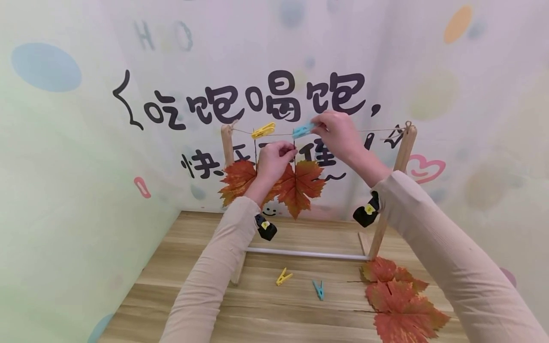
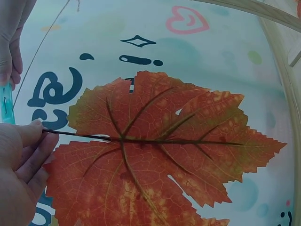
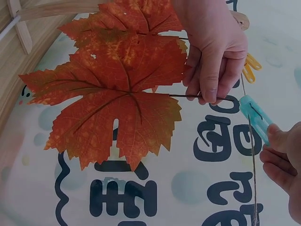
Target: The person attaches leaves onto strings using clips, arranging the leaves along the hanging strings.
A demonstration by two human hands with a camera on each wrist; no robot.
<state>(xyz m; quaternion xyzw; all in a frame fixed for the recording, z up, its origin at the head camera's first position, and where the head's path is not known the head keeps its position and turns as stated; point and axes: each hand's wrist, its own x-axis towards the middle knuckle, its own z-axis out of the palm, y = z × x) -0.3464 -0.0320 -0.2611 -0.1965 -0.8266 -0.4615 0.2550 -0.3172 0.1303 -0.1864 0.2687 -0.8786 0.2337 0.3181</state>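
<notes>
With pinched fingers, the left hand (image 1: 274, 163) grips a jagged red-orange leaf (image 1: 301, 185) by its dark stem (image 2: 77, 135), the right hand (image 1: 339, 134) a light-blue plastic clothespin (image 1: 302, 130) at a beige string (image 1: 377, 130).

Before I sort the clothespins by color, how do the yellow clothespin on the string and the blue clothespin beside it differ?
The yellow clothespin is bright yellow; the blue clothespin is light blue. The right hand pinches the blue clothespin, while no hand touches the yellow clothespin. The yellow clothespin sits nearer the left post than the blue clothespin. Both are at the string, slanted in the head view.
</notes>
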